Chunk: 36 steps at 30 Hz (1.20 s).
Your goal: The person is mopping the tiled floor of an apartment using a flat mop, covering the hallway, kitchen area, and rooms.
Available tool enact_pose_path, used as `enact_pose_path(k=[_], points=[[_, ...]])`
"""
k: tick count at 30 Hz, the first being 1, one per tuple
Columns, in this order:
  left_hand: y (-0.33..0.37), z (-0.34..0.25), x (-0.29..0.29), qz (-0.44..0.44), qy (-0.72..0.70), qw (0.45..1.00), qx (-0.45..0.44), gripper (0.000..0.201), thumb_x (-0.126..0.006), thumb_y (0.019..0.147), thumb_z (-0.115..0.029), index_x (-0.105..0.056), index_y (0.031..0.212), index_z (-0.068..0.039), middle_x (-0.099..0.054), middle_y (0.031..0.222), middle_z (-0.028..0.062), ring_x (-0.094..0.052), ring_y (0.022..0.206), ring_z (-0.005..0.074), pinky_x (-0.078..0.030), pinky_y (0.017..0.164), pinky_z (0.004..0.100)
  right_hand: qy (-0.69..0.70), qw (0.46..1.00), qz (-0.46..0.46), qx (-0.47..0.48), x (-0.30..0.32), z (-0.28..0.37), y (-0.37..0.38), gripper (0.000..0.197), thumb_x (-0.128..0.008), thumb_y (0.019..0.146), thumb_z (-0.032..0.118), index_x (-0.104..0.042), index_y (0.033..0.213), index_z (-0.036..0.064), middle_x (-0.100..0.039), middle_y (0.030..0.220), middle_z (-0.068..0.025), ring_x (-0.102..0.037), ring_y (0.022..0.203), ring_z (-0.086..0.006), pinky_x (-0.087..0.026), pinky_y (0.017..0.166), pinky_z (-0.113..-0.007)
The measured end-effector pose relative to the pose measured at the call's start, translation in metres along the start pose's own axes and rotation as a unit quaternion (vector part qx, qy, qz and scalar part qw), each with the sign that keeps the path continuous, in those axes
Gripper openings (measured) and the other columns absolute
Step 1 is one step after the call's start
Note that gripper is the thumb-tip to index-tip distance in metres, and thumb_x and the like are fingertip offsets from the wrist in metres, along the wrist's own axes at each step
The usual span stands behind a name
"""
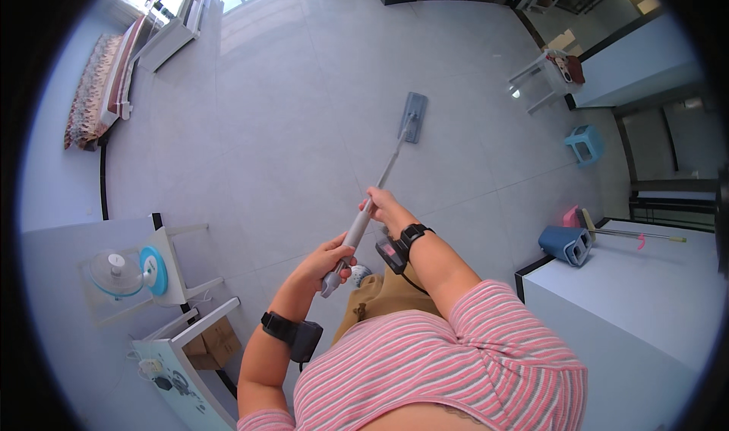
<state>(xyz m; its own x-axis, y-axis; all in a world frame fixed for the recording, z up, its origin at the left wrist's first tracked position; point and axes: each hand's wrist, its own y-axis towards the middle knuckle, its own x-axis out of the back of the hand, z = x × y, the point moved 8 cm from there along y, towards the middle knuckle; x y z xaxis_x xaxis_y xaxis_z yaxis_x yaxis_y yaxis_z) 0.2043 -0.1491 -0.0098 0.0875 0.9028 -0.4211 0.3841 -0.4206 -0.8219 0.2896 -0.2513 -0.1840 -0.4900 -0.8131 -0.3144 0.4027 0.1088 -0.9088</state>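
A flat mop with a grey head (412, 117) lies against the pale tiled floor, ahead of me and a little to the right. Its handle (357, 230) slants back toward my body. Near the handle's lower end, my left hand (329, 258) is wrapped round the thick grey grip. Higher up the pole, my right hand (382, 205) is closed round the shaft where the grip meets the thinner tube. Both wrists carry black straps with small devices, and part of one patterned shoe (360, 274) shows below the handle.
To the left, a white and blue fan (120, 273) stands by a white stand, above a cardboard box (214, 345). On the right are a blue stool (584, 145), a blue bucket (565, 246), a broom (586, 220) and a white stool (543, 82). A fabric-covered cabinet (121, 74) lines the far left wall.
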Motion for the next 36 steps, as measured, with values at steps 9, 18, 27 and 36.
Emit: enact_pose_path(k=[9, 18, 27, 36], points=[[0.003, 0.015, 0.003, 0.016, 0.063, 0.998, 0.001, 0.053, -0.044, 0.080, -0.013, -0.021, 0.127, -0.010, -0.045, 0.070, 0.0036, -0.041, 0.043, 0.0064, -0.037, 0.037, 0.0207, 0.058, 0.998, -0.022, -0.029, 0.030, -0.020, 0.008, 0.017, -0.043, 0.076, 0.011, -0.036, 0.088, 0.0015, -0.040, 0.066, -0.0092, -0.043, 0.052, -0.0190, -0.047, 0.048, -0.036], [-0.053, 0.049, 0.049, -0.051, 0.083, 0.995, -0.001, 0.050, -0.045, 0.080, -0.013, -0.025, 0.126, -0.010, -0.045, 0.070, 0.0039, -0.040, 0.043, 0.0072, -0.035, 0.038, 0.0209, 0.045, 0.995, 0.027, -0.082, -0.008, -0.097, -0.019, 0.018, -0.043, 0.076, 0.014, -0.037, 0.088, 0.0025, -0.042, 0.065, -0.0092, -0.047, 0.052, -0.0231, -0.048, 0.050, -0.039], [0.012, -0.004, 0.026, -0.016, 0.037, 0.999, -0.008, 0.048, -0.044, 0.082, -0.014, -0.025, 0.126, -0.011, -0.046, 0.071, 0.0051, -0.040, 0.043, 0.0074, -0.035, 0.038, 0.0206, -0.004, 0.999, 0.015, -0.029, -0.004, -0.005, 0.020, 0.017, -0.042, 0.076, 0.015, -0.039, 0.087, 0.0022, -0.044, 0.062, -0.0095, -0.050, 0.050, -0.0246, -0.046, 0.046, -0.038], [0.053, -0.021, -0.027, 0.048, 0.071, 0.996, -0.028, 0.047, -0.046, 0.081, -0.014, -0.027, 0.125, -0.009, -0.046, 0.068, 0.0034, -0.045, 0.046, 0.0062, -0.040, 0.040, 0.0191, -0.082, 0.994, -0.025, 0.070, 0.042, 0.053, 0.030, 0.023, -0.044, 0.075, 0.020, -0.040, 0.088, 0.0013, -0.046, 0.065, -0.0099, -0.048, 0.051, -0.0221, -0.043, 0.046, -0.036]])
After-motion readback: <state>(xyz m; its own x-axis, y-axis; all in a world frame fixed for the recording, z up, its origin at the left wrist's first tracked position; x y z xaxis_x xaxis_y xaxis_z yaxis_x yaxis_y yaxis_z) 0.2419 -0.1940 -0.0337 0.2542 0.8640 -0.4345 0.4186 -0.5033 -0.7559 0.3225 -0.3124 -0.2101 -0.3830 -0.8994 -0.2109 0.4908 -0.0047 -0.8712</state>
